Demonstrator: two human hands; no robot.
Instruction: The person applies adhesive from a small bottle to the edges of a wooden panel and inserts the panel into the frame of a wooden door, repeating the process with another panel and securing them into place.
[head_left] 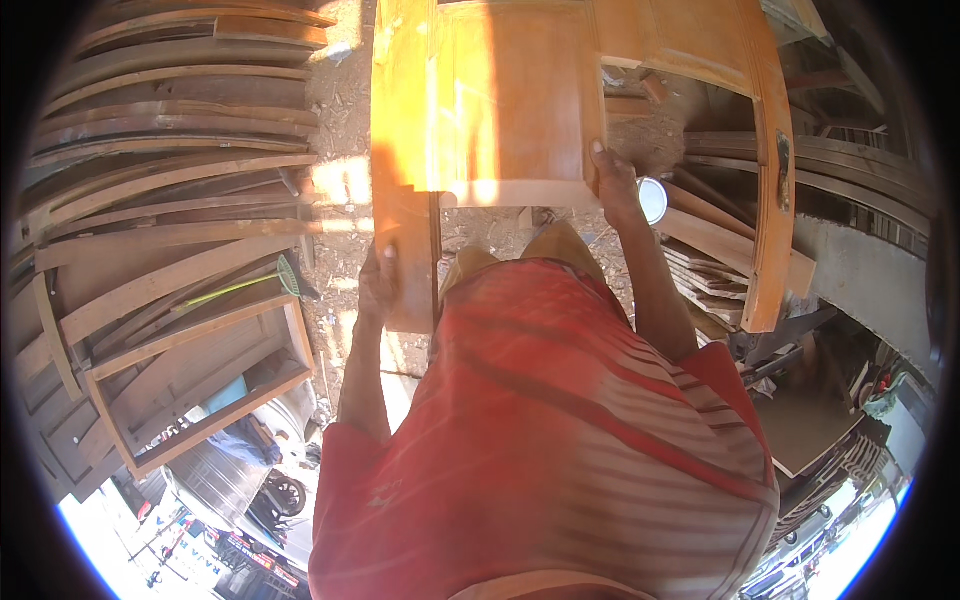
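Observation:
In front of me is a partly assembled wooden door (405, 130), orange-brown, with sunlight across its left part. My left hand (377, 282) is closed around the outer edge of its left stile, near the lower end. A wide wooden door panel (520, 110) fills the space to the right of that stile. My right hand (614, 185) grips this panel's lower right edge, thumb on top. Farther right, the other stile (770, 230) has a dark slot in its edge; beside it the frame is without a panel. The fingers beneath the wood are hidden.
Long boards (190, 125) lie stacked on the left, with a rectangular wooden frame (205, 385) and a green netted tool (288, 275) below them. A white round container (652, 200) stands near my right forearm. More planks (710, 235) lie on the right. Shavings cover the ground (345, 200).

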